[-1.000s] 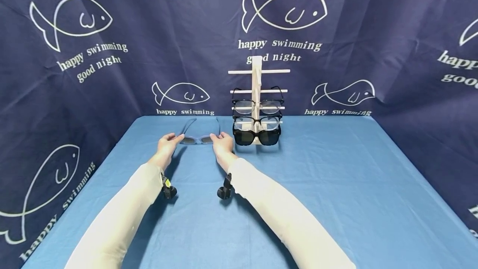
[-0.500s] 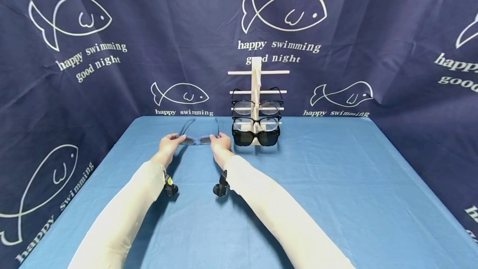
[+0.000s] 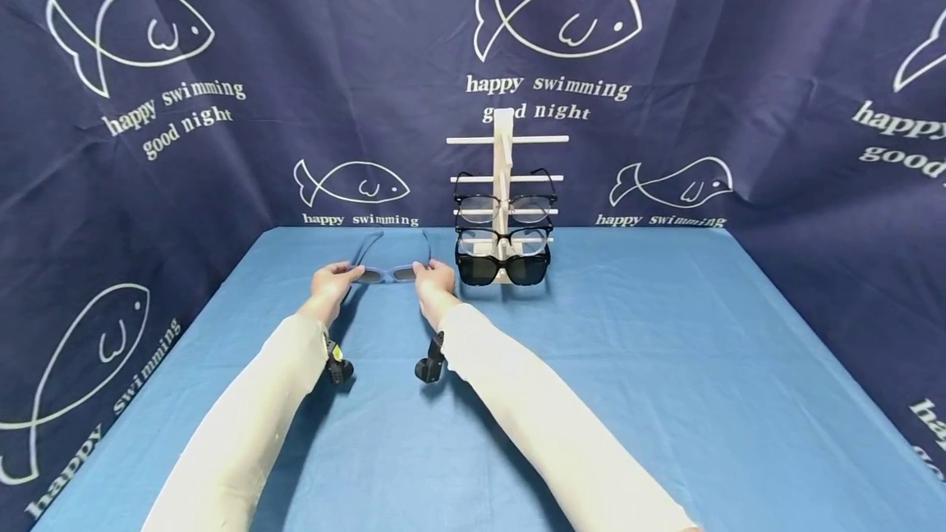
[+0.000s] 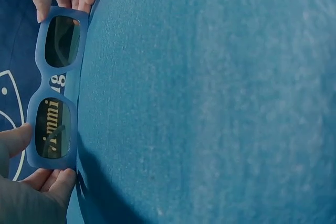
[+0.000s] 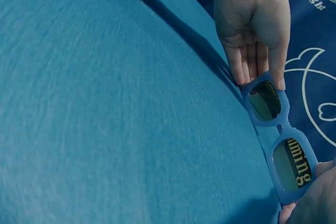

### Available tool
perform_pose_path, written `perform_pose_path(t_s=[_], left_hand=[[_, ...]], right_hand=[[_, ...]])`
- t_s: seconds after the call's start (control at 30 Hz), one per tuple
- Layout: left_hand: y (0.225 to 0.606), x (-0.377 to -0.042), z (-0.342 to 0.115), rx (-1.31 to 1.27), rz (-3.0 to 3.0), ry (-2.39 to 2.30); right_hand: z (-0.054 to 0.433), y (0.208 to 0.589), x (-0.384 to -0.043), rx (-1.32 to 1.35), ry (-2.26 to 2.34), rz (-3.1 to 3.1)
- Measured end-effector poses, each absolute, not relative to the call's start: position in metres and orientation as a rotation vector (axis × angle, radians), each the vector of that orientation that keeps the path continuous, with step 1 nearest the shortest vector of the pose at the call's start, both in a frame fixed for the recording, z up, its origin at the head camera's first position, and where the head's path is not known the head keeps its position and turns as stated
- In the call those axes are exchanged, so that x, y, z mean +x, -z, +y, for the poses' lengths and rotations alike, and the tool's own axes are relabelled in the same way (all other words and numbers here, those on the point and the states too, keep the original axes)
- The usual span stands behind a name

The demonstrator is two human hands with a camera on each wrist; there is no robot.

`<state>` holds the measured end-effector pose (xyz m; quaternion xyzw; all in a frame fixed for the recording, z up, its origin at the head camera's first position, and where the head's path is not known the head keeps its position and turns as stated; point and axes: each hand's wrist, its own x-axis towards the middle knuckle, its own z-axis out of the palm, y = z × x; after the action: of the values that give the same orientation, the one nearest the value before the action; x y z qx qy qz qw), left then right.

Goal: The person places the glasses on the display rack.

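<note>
Blue-framed sunglasses (image 3: 388, 275) with dark lenses are at the back left of the blue table, held between both hands. Their temples are unfolded and point away toward the curtain. My left hand (image 3: 331, 284) pinches the left end of the frame, thumb on the front. At the other end, my right hand (image 3: 436, 281) pinches the frame beside the lens. In the left wrist view, one lens (image 4: 63, 41) lies near the right fingers and the other near the left hand (image 4: 37, 195). The right wrist view shows the sunglasses (image 5: 282, 127) spanning the two hands.
Right of the hands stands a wooden eyewear rack (image 3: 503, 126) with several crossbars. Black sunglasses (image 3: 525, 270) hang lowest on it, below clear-lens glasses with dark frames (image 3: 530, 208). A dark blue fish-print curtain (image 3: 414, 39) rises behind the blue table cloth (image 3: 628, 368).
Both hands keep their grip on the blue sunglasses, which stay in nearly the same place. The wrists have drawn slightly closer together, and the head view has shifted a little.
</note>
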<state>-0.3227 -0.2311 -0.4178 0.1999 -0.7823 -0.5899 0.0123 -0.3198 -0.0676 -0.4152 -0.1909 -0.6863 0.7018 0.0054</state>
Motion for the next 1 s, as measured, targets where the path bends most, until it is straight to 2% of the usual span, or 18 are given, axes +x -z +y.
perform_pose_path(t_s=[0.23, 1.0], left_hand=[[0.415, -0.325, -0.233, 0.689, -2.449, 1.853], [0.41, -0.331, -0.242, 0.657, -2.398, 2.045]], right_hand=[[-0.069, 0.415, -0.318, -0.594, -2.173, -2.152], [-0.071, 0.41, -0.318, -0.653, -2.126, -2.241]])
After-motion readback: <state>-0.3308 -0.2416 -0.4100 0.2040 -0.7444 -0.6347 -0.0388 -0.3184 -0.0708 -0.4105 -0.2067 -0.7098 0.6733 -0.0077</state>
